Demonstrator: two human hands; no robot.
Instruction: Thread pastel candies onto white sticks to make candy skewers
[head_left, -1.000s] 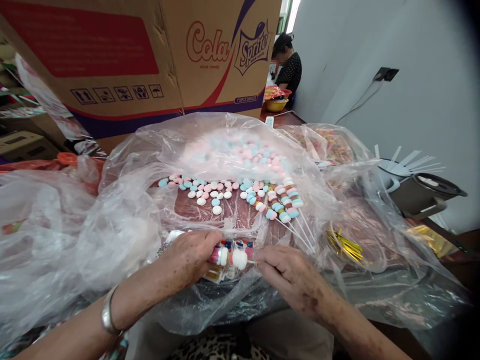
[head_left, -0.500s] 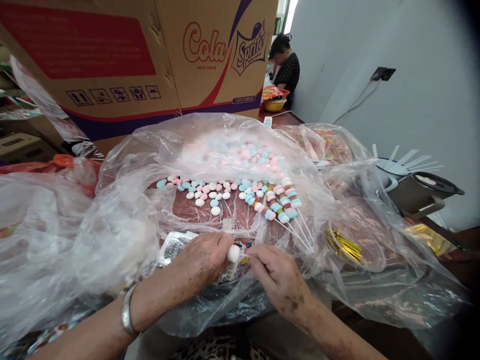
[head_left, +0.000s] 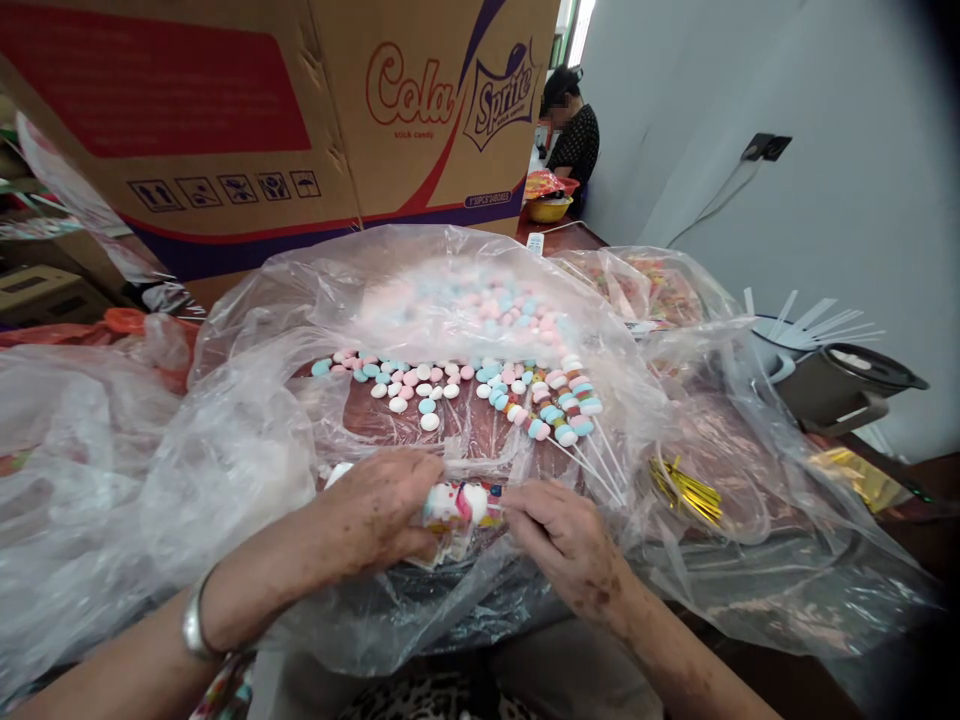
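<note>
Two hands (head_left: pixel 379 510) (head_left: pixel 566 540); one bracelet (head_left: pixel 193 622); one jug (head_left: pixel 836 395)

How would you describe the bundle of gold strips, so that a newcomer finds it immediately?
Start from the big printed cardboard box at the back, then come forward to the right hand. Farther right, beyond the candy skewers, lies the bundle of gold strips. Unlike the broad gold sheet near the jug, it is many thin, shiny strands gathered together.

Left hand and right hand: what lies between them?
In the head view, a candy stick with white and pink showing lies between the left hand and right hand, with printed wrapping about it.
</note>
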